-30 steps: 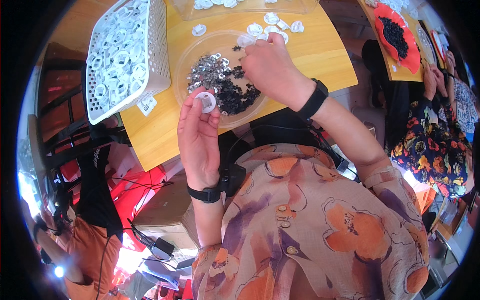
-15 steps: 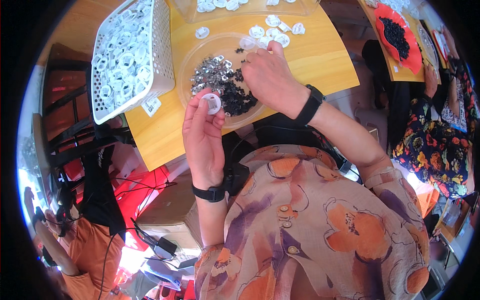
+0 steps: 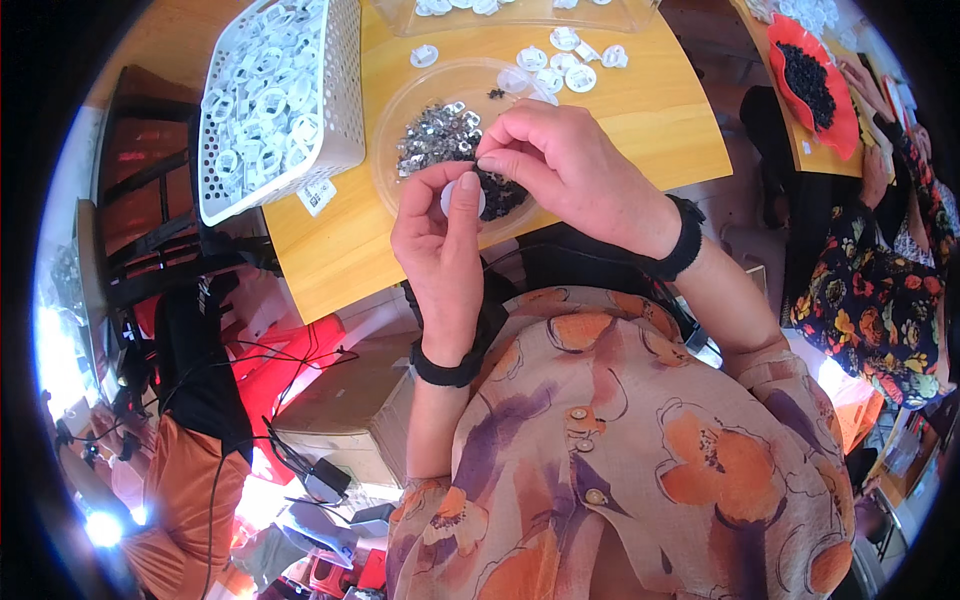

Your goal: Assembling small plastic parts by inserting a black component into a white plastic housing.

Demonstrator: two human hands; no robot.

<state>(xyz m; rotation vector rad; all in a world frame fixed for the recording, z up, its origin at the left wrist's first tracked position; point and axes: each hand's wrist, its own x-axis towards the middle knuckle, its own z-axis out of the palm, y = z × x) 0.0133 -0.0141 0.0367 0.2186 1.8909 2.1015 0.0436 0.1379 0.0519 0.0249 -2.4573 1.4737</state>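
Head view: the left hand [image 3: 443, 255] pinches a round white plastic piece [image 3: 447, 200] above the near part of a round clear plastic bowl [image 3: 387, 160]. Just right, the right hand's [image 3: 595, 180] fingertips meet narrowly; I cannot tell what they hold.

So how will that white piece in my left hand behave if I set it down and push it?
The white piece is probably light, being small and pinched in the left hand. It looks stiff, showing no obvious bend there. Its rounded edge might let it roll if stood up.
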